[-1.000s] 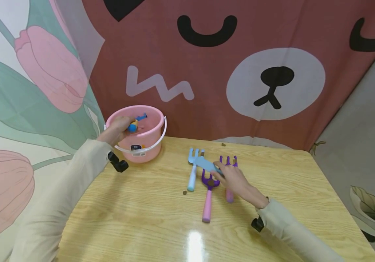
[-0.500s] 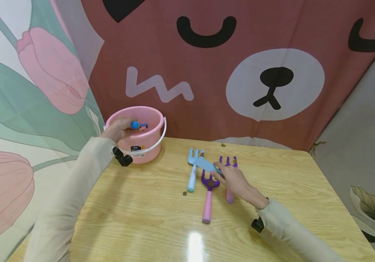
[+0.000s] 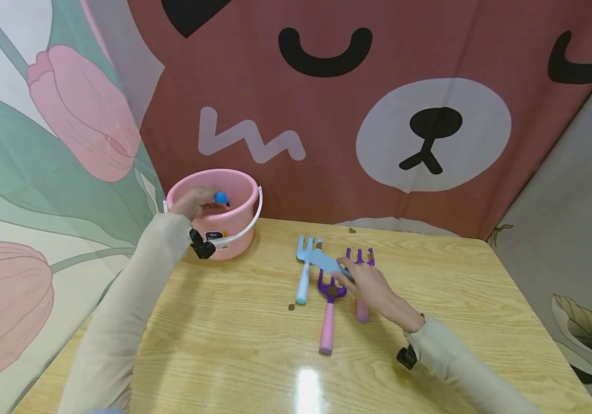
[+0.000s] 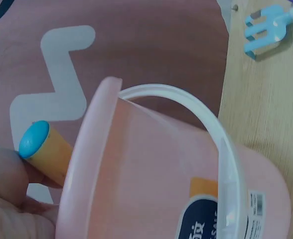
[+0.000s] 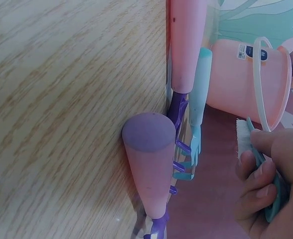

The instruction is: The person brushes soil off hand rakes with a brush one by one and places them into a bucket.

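My left hand [image 3: 195, 201] reaches over the near-left rim of a pink bucket [image 3: 235, 223] and pinches a yellow-handled tool with a round blue end cap [image 4: 52, 154]. The tool's working end is hidden inside the bucket. Over the table, my right hand [image 3: 373, 286] grips a blue brush [image 3: 326, 261]; its short white bristles [image 5: 243, 138] show in the right wrist view. Beneath and around the brush lie a light blue hand fork [image 3: 303, 282] and two purple hand forks with pink handles, one nearer [image 3: 327, 330] and one partly behind my right hand [image 3: 362, 309].
The wooden table [image 3: 223, 351] carries small brown bits, one of them [image 3: 291, 307] left of the forks. A white handle [image 3: 246, 227] hangs down the bucket's front. Behind the table hangs a curtain with a bear print [image 3: 254, 69].
My left hand has shifted slightly right and deeper into the bucket, and the tool has turned so its blue cap now faces up toward me. The right hand and brush have stayed put.
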A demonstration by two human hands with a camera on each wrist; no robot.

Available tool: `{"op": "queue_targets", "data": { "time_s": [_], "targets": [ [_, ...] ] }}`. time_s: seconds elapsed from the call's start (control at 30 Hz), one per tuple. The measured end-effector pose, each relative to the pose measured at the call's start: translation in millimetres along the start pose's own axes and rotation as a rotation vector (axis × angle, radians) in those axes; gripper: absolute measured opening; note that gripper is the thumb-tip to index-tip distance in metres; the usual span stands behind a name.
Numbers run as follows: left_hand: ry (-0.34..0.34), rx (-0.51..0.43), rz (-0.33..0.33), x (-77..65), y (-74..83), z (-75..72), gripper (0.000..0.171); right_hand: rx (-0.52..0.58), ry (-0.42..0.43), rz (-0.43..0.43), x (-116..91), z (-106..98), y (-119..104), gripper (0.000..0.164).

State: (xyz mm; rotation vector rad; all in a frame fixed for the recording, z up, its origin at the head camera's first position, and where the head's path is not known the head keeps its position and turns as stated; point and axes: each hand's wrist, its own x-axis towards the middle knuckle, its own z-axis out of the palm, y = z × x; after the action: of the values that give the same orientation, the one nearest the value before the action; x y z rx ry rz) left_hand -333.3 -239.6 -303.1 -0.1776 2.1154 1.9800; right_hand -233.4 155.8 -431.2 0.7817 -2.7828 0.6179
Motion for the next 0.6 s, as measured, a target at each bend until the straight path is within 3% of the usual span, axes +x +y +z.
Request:
{"op": "queue_targets", "data": {
  "time_s": [0.27,0.47,0.6],
  "targets": [
    [0.030,0.121,-0.034,11.8,-5.6,-2.3,0.024,0.007,0.002,-0.004,0,0,3,0.040],
    [0.078,0.193,-0.063,17.3,-10.3,-4.6,0.016,0.005,0.002,0.003,-1,1,5,0.041],
    [0.118,0.190,-0.096,18.1,-12.7,-5.2,0.027,0.006,0.013,0.006,-1,1,6,0.041]
  ]
}}
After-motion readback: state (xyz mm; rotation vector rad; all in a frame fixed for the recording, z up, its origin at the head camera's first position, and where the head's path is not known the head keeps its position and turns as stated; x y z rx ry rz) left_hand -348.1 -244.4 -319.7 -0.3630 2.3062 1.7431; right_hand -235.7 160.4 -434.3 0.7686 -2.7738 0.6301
